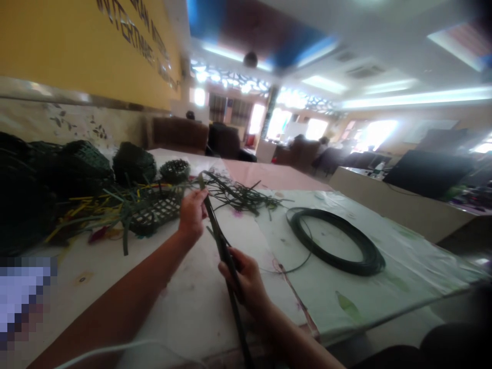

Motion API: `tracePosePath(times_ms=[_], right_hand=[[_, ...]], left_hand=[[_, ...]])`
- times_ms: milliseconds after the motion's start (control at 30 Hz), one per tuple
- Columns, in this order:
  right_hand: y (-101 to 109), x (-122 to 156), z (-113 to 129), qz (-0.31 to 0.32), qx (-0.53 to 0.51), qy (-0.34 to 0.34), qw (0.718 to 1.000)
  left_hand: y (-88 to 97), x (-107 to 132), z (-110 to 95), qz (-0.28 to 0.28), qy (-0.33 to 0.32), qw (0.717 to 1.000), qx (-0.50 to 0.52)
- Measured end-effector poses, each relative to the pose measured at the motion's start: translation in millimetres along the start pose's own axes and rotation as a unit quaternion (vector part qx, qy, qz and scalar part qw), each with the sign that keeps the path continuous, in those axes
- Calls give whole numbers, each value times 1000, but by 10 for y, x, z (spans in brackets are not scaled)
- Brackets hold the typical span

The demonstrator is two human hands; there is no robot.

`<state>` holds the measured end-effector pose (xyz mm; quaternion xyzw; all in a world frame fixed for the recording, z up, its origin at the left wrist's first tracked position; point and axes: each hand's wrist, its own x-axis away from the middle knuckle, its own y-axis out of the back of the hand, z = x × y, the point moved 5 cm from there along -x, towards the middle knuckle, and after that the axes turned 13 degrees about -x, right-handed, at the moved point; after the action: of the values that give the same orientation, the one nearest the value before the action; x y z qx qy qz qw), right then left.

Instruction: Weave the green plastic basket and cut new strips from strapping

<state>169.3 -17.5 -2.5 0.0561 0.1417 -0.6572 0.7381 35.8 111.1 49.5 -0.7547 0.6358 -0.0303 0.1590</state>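
A bundle of long dark green strips [222,246] runs through both hands, slanting from the table's middle down to the bottom edge of the view. My left hand [193,211] pinches it near its far end, where the tip bends over. Closer to me, my right hand [246,279] is wrapped round the same bundle, its fingers partly hidden. Loose cut green strips [246,197] lie in a heap just beyond. Beside my left hand sits a flat open-weave green piece [154,218] with strip ends sticking out.
A coil of dark green strip [334,241] lies on the right of the covered table [369,302]. Dark woven pieces [134,163] line the left side, with yellow strips [86,210] among them. A white cable [115,347] crosses the near edge. Another desk [400,205] stands at right.
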Motion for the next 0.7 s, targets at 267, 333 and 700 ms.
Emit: tracePosePath(times_ms=[267, 333, 700], right_hand=[[12, -6, -131, -11, -60, -28, 998], [16, -8, -114, -10, -62, -20, 998], [-8, 1, -20, 3, -7, -6, 1000]], left_hand=[[-49, 62, -46, 19, -37, 999, 3], [-79, 98, -30, 30, -43, 999, 2], [13, -45, 12, 14, 10, 1000, 2]])
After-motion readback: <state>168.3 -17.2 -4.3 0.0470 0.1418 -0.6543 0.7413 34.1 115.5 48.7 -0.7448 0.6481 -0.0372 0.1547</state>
